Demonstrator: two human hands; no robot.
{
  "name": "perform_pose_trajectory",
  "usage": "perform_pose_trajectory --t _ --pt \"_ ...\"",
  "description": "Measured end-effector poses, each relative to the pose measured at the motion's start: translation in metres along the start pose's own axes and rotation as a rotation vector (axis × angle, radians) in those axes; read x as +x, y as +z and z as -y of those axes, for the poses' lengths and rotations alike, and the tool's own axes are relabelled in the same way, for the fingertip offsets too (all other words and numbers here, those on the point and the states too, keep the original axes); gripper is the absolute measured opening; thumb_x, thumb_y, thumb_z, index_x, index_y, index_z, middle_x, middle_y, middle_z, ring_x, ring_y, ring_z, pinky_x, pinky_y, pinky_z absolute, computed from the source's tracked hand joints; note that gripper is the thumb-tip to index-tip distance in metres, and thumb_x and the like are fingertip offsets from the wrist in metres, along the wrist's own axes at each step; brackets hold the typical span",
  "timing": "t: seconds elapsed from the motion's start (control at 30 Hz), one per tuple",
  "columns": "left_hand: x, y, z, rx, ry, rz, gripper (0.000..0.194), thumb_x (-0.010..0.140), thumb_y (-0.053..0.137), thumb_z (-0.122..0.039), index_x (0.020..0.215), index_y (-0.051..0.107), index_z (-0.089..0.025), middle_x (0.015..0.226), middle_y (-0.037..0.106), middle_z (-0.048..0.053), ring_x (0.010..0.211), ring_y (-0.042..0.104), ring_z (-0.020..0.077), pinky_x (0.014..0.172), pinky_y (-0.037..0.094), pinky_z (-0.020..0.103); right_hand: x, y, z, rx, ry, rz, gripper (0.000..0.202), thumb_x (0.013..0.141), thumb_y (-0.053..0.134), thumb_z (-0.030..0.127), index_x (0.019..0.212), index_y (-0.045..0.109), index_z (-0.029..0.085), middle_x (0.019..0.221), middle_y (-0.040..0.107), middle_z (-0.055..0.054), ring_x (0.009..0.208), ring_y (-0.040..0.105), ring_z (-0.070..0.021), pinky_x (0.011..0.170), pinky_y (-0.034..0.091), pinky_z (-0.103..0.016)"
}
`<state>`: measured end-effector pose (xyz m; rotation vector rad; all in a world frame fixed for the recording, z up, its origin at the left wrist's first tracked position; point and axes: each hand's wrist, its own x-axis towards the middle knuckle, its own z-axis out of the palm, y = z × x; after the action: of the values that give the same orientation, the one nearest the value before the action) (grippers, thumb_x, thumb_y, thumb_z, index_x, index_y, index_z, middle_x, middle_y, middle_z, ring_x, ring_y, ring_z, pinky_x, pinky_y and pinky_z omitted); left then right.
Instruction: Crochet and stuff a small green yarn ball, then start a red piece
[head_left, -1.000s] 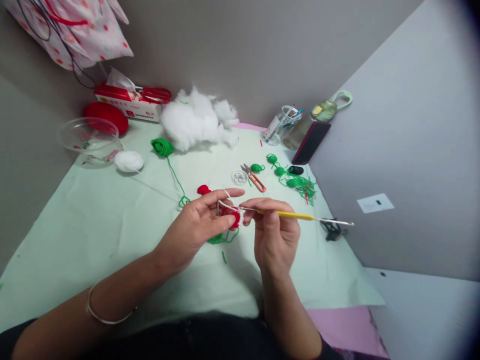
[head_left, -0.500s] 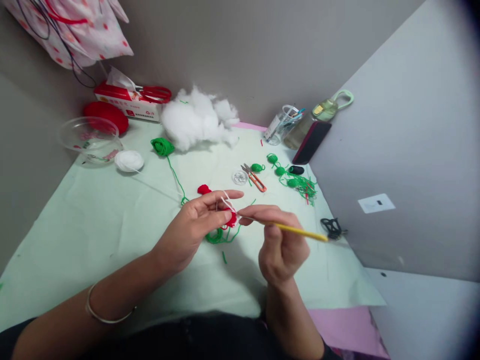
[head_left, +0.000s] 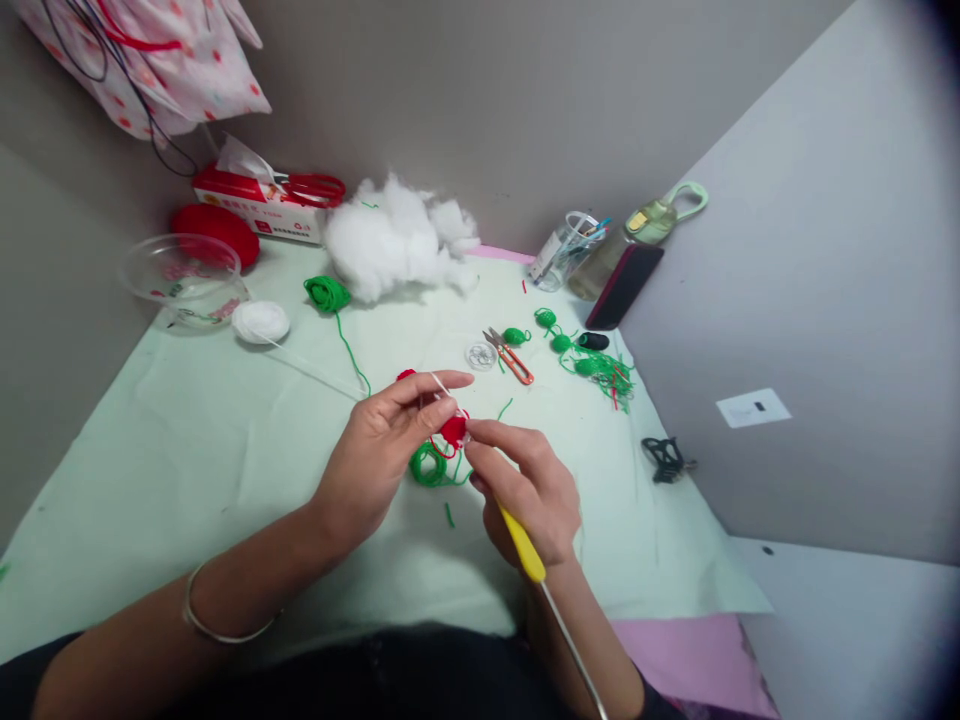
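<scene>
Pinched between the thumb and fingers of my left hand [head_left: 375,445] is a small red crochet piece [head_left: 454,431]. White yarn runs over that hand's raised index finger, and a red strand loops below the piece. My right hand [head_left: 529,490] is closed around the yellow handle of a crochet hook [head_left: 523,540], whose bare metal shaft points back toward me along the wrist. The right thumb and index fingertips meet at the right edge of the red piece; what they pinch there is too small to make out. A green yarn coil [head_left: 429,464] lies just under the work.
Orange thread snips [head_left: 510,357] lie beyond my hands, beside green crocheted balls [head_left: 516,336]. White yarn [head_left: 260,322], green yarn [head_left: 327,293] and white stuffing [head_left: 397,240] sit farther back. A phone [head_left: 625,287] leans on a bottle at the right.
The hook has swung round in my right hand, from its handle pointing right to its metal shaft pointing back toward me. My right fingertips have closed in on the red piece.
</scene>
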<state>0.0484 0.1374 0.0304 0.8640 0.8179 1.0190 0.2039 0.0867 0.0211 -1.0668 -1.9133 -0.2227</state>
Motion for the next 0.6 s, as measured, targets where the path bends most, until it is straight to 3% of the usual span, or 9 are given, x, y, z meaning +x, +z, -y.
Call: perform_pose_trajectory --t 0.17,0.37,0.6 --pt "-0.001 -0.001 -0.001 0.012 0.057 -0.010 0.023 0.086 0.079 -0.027 0.109 0.079 -0.028 0.091 0.068 -0.001 0.086 0.061 0.0126 0.082 0.049 0.023 -0.005 0.003 -0.004 -0.011 0.024 -0.046 0.042 0.090 0.062 0.005 0.127 0.066 0.025 0.111 0.077 -0.009 0.092 0.073 -0.0208 0.072 0.063 -0.032" --pt "-0.003 -0.004 -0.003 0.023 0.042 0.113 0.021 0.094 0.070 -0.026 0.113 0.078 -0.030 0.095 0.069 -0.001 0.093 0.063 0.0116 0.085 0.050 0.020 -0.005 0.005 -0.001 -0.035 0.044 -0.074 0.042 0.092 0.062 0.005 0.127 0.067 0.026 0.110 0.077 -0.007 0.091 0.073 -0.0189 0.075 0.063 -0.029" --pt "-0.003 0.000 -0.005 -0.068 -0.022 0.153 0.031 0.085 0.080 -0.019 0.114 0.076 -0.027 0.086 0.065 -0.003 0.087 0.062 0.0088 0.081 0.051 0.017 -0.015 0.006 -0.003 -0.052 0.070 -0.044 0.051 0.092 0.064 0.006 0.136 0.062 0.031 0.113 0.074 -0.006 0.097 0.074 -0.0202 0.081 0.063 -0.032"
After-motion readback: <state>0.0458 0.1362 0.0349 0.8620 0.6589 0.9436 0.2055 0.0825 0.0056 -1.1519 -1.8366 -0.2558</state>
